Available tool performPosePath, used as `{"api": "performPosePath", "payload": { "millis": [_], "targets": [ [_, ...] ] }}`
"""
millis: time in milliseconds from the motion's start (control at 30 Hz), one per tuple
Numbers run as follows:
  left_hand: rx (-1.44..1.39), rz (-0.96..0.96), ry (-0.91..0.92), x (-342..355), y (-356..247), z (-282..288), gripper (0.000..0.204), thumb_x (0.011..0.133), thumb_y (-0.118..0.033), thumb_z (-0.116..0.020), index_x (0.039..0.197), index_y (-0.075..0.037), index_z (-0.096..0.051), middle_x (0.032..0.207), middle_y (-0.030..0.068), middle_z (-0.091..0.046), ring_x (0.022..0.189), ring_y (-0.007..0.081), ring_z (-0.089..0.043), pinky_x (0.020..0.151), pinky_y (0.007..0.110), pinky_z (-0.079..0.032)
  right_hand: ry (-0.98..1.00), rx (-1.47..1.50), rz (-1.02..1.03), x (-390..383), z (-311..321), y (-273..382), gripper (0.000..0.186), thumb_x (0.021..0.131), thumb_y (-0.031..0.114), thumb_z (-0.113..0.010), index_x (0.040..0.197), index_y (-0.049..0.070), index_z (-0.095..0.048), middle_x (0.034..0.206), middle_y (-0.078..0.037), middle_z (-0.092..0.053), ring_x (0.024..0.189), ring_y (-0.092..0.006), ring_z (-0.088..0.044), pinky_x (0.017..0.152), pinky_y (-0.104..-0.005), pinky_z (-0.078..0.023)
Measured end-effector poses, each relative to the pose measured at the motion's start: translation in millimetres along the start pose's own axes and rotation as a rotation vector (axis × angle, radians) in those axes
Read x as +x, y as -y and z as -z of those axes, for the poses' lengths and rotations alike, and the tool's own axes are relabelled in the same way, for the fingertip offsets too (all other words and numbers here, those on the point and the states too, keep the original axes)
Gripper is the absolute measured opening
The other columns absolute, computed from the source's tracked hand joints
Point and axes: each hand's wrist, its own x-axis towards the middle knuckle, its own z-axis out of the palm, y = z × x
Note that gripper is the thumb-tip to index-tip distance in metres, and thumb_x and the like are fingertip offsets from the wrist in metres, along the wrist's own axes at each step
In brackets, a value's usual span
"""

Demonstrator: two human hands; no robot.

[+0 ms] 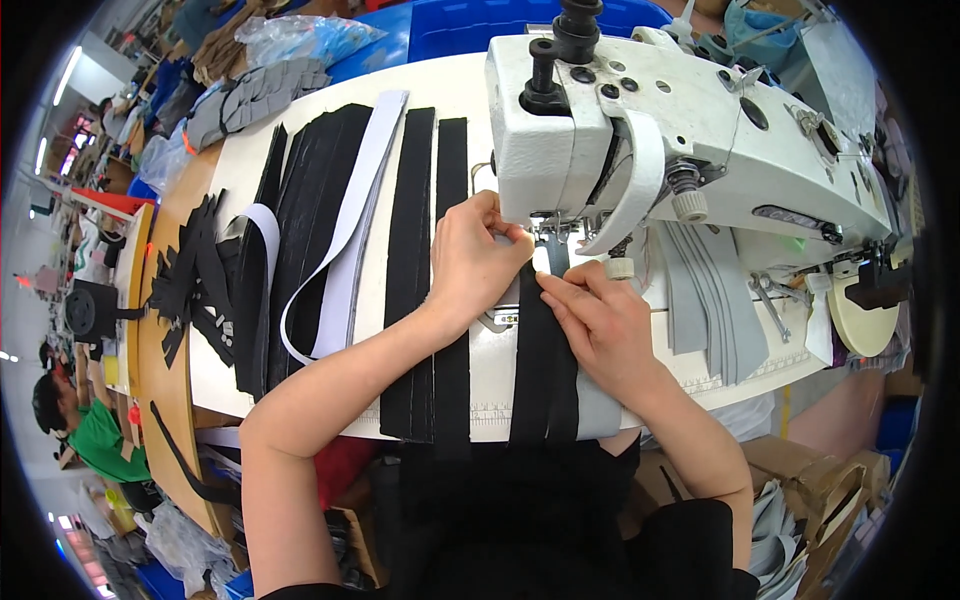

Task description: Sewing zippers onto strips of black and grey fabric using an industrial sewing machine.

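My left hand (470,255) is pinched at the edge of a black strip (535,390), beside the presser foot (552,228) of a white industrial sewing machine (700,170); what its fingertips grip is hidden. My right hand (600,325) has its index finger and thumb resting on that strip just below the foot, other fingers curled. A grey piece (595,415) lies beneath the strip. Left of my arm are more black strips (408,170), folded black pieces (325,170) and a white band (370,190).
Black scraps (195,260) sit at the table's left. Grey pieces (710,320) and metal tools (772,300) lie to the right. Behind are grey bundles (255,105) and a blue bin (440,30). A co-worker (95,440) in green is at another station on the left. Cardboard boxes (790,465) stand below right.
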Motion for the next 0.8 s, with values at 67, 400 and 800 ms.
{"api": "performPosePath", "payload": {
  "millis": [67,400,800],
  "targets": [
    [-0.004,-0.028,-0.021,0.0,-0.8,-0.7,0.014,0.075,-0.007,-0.073,0.084,0.002,-0.068,0.079,0.0101,-0.074,0.07,0.0227,-0.07,0.069,0.037,-0.053,0.014,0.009,-0.011,1.3,-0.1,0.1,0.028,0.087,0.012,-0.078,0.115,0.011,-0.077,0.094,-0.006,-0.064,0.087,-0.0243,-0.064,0.068,-0.0373,-0.055],
    [0.058,-0.04,-0.092,1.2,-6.2,-1.8,0.012,0.077,-0.009,-0.076,0.086,-0.001,-0.072,0.079,0.0084,-0.075,0.07,0.0193,-0.071,0.07,0.034,-0.054,0.006,0.025,-0.038,1.0,-2.9,-2.3,0.026,0.089,0.015,-0.077,0.115,0.013,-0.077,0.092,-0.005,-0.066,0.088,-0.0245,-0.063,0.07,-0.0375,-0.055],
    [0.108,-0.085,0.01,-14.8,-2.5,8.6,0.013,0.082,-0.009,-0.077,0.092,-0.004,-0.071,0.081,0.0062,-0.068,0.07,0.0186,-0.065,0.068,0.032,-0.052,-0.025,0.071,-0.033,1.1,-1.1,-2.3,0.025,0.09,0.013,-0.075,0.115,0.011,-0.078,0.093,-0.004,-0.067,0.075,-0.0229,-0.065,0.068,-0.0354,-0.051]
  ]
}}
